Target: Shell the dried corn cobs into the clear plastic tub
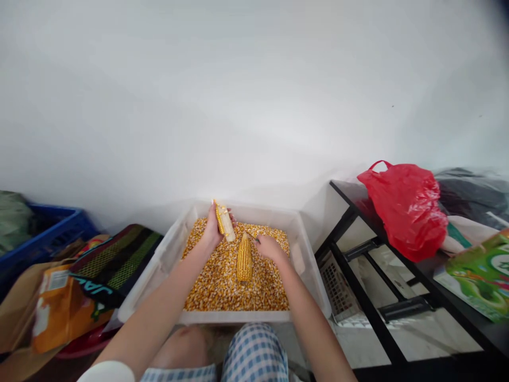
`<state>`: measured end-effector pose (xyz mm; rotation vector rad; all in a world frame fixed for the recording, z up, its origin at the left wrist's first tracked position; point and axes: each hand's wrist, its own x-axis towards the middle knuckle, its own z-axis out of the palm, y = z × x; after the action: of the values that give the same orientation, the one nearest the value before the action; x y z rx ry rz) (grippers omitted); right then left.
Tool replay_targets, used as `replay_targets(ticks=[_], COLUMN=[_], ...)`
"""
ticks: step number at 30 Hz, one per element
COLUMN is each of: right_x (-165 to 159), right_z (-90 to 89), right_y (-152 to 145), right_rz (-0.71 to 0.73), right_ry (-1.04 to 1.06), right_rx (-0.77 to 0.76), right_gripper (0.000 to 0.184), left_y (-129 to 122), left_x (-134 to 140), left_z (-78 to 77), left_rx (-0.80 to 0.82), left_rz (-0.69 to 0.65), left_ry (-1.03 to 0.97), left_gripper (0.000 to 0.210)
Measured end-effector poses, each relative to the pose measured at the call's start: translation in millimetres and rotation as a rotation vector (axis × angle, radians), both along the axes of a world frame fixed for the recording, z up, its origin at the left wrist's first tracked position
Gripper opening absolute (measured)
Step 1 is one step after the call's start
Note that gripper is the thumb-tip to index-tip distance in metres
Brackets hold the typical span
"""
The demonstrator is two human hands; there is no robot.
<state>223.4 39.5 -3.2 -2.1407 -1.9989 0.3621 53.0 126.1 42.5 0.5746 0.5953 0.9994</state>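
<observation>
My left hand (214,231) is closed around a partly stripped corn cob (225,223), held tilted above the bin's far left part. Yellow kernels remain along its left side, while the pale core shows on the right. My right hand (269,246) is closed, low over the loose corn kernels (234,297). A small dark tip pokes out from its fingers toward the left; what it belongs to is hidden. Between the hands, a whole ear of corn (244,260) full of kernels lies on the loose ones. All this is within a white plastic bin (159,270).
To the right, a black-framed table (358,193) carries a red plastic bag (405,207) and a green box (481,270). A pale crate (338,284) stands beneath it. Bags (59,302) and a blue crate (59,225) are on the left. The white wall rises behind the bin.
</observation>
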Motion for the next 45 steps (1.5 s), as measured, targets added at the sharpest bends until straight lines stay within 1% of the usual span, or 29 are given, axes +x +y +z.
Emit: replay_targets(ticks=[2,4,8,11,13,14,16,18,21,24,28,31,34,37,40,43,45], right_x=[1.8,0.5,-9.5,-18.2,-24.7,-28.5,-37.2,-45.8,-54.2,-55.7,-54.4,-54.5,-55.1,-55.1,-54.8,-54.2,-53.3], right_z=[-3.7,-6.7,-8.3,-3.8,1.3,3.8,7.3,7.9,4.4,1.7,6.6,10.9,9.8,7.1,7.7,9.1,8.3], right_y=[1.6,4.3,10.1,12.9,13.6,13.5,12.9,11.9,11.7,13.5,14.2,12.5,12.0,12.6,12.5,11.6,11.7], right_rz=[-0.073,-0.111,-0.160,-0.158,-0.136,-0.123,-0.086,-0.055,-0.095,-0.173,-0.187,-0.192,-0.218,-0.262,-0.247,-0.230,-0.258], right_ry=[-0.026,0.004,0.185,0.439,0.691,0.832,1.072,1.193,1.227,1.273,1.312,1.256,1.195,1.158,1.112,1.047,1.042], right_rx=[-0.005,0.012,0.114,0.260,0.369,0.401,0.418,0.449,0.532,0.572,0.600,0.602,0.623,0.639,0.621,0.595,0.569], right_gripper=[0.031,0.031,0.041,0.049,0.050,0.050,0.047,0.044,0.040,0.042,0.042,0.041,0.042,0.044,0.044,0.045,0.049], left_y=[-3.3,-7.6,-16.1,-20.4,-23.4,-25.4,-30.5,-36.6,-43.7,-45.4,-43.0,-41.6,-42.2,-44.7,-47.3,-48.0,-47.0], left_x=[2.0,5.7,13.5,16.7,19.4,21.5,27.7,35.2,44.2,47.2,47.4,48.4,49.8,50.9,51.5,50.9,49.2], left_z=[0.4,-1.3,-5.7,-7.4,-9.3,-10.9,-15.5,-20.8,-25.8,-26.2,-27.0,-30.0,-31.5,-30.0,-27.8,-27.3,-27.1], left_rx=[0.032,0.052,0.075,0.080,0.064,0.059,0.069,0.098,0.100,0.084,0.129,0.212,0.267,0.295,0.343,0.339,0.281], left_rz=[-0.008,-0.026,-0.076,-0.106,-0.142,-0.166,-0.207,-0.210,-0.191,-0.191,-0.150,-0.102,-0.060,-0.039,0.016,0.021,-0.023], left_ry=[-0.003,0.026,0.121,0.183,0.187,0.175,0.136,0.092,0.052,0.038,0.055,0.102,0.149,0.198,0.237,0.229,0.208], left_gripper=[0.049,0.043,0.035,0.035,0.039,0.041,0.044,0.045,0.044,0.046,0.046,0.046,0.047,0.046,0.042,0.038,0.039])
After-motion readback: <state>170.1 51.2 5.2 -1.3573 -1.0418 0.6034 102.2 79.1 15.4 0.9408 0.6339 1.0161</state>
